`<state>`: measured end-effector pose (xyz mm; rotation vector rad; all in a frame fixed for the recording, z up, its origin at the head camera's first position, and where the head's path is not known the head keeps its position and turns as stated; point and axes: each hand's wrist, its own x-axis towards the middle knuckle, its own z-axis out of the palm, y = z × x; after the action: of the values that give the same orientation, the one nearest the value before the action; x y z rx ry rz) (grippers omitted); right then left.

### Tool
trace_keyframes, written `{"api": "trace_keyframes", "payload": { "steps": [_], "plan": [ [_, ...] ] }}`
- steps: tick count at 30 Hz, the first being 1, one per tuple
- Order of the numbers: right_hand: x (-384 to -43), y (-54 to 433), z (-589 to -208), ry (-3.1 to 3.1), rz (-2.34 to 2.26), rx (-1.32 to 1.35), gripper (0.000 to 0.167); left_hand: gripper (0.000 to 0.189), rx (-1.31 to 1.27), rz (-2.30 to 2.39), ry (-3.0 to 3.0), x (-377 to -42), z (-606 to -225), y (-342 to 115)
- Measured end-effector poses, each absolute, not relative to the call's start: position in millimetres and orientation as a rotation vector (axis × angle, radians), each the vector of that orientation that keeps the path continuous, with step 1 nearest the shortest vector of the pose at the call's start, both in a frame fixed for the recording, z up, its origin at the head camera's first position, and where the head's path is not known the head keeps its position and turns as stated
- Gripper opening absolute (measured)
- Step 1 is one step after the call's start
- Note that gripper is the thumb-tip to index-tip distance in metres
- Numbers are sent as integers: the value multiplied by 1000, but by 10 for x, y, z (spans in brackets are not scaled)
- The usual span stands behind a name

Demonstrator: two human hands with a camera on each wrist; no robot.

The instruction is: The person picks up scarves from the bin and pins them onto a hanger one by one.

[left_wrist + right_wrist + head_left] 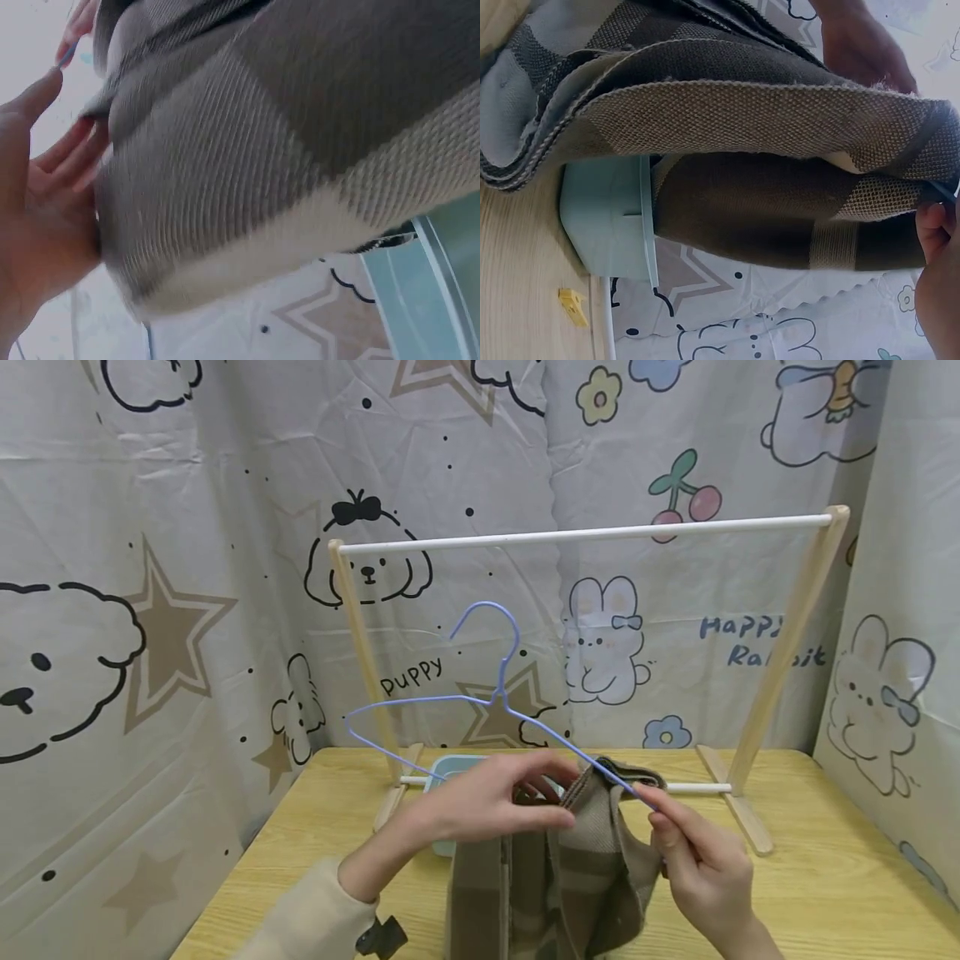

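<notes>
Cream sleeve [307, 914] found nearest the camera at seven o'clock, leading to the left grip [495, 797] — a bare hand, fingers extended and touching the plaid cloth [585, 885], thumb apart from them. Cloth located between five and six o'clock, above the desk: brown, grey and cream checks, coarse weave, edges bunched in layers, lower part slack. Its top meets the sloping right arm of a blue-violet wire hanger [501, 681], hook uppermost; whether the wire runs inside the folds cannot be told. Right grip [708, 868], at four o'clock, has thumb and forefinger clamped on the hanger's end, beside the cloth.

Desk [847, 860] is of yellowish wood grain. Pale curtain [450, 460] encloses it on the far side and both flanks, printed with puppies, rabbits, stars and cherries.

Wooden rack [783, 652] stands behind the hanger, white rail at twelve o'clock. Teal bin [604, 217] sits on the desk, largely obscured in the head view by the left grip and cloth. Small yellow object [573, 306] noted at eight o'clock in the right wrist view — identity not determined.
</notes>
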<state>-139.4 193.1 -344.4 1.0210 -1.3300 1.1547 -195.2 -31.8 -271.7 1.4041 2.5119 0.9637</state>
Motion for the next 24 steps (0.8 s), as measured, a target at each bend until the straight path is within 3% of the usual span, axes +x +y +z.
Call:
{"api": "trace_keyframes", "payload": {
  "steps": [3, 6, 8, 12, 16, 20, 24],
  "plan": [
    [-1394, 1906, -3437, -1345, 1129, 994, 24, 79, 1591, 627, 2761, -1788, -2814, -233],
    [-1403, 1859, -3437, -1358, 1076, 960, 25, 99, 1660, 359, 3042, -1615, -2964, -96],
    [-1409, 1821, -3438, -1359, 1043, 947, 26, 94, 1652, 338, 3179, -1542, -3052, -12],
    [-1407, 1769, -3438, -1356, 1025, 957, 27, 63, 1624, 574, 3288, -1507, -3123, 75],
    [-1395, 1745, -3430, -1351, 1034, 962, 27, 43, 1793, 948, 3216, -1589, -3063, 51],
    [-1381, 1741, -3434, -1324, 1085, 953, 25, 40, 2089, 809, 3409, -1752, -2937, 13],
    [-1398, 1712, -3451, -1262, 1242, 1011, 21, 56, 2100, 395, 3463, -1772, -2854, 24]
  ]
}}
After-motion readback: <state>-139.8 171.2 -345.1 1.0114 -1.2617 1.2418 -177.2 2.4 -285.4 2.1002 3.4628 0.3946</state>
